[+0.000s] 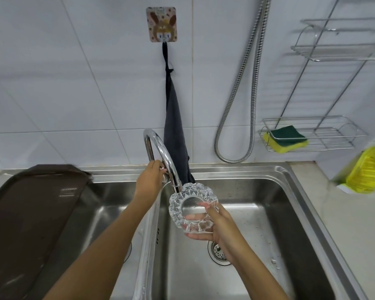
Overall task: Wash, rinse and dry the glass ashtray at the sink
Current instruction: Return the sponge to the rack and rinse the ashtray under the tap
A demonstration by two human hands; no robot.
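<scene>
Likely heavy, rigid, slick-when-wet cut glass ashtray (193, 210): right hand (220, 226) fingers pinch its rim, thumb inside. Left hand (151, 180) fingers curl round faucet (160, 152). Keep the rim grip, over the sink (258, 213).

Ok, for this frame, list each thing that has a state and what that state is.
glass ashtray: held tilted under the faucet spout, over the right basin.
right hand: gripping the ashtray's rim.
left hand: on the faucet base; handle hidden.
faucet: flow cannot be told.
dark towel: hanging from the wall hook.
sponge: lying in the wire rack.
drain: strainer in place.
</scene>
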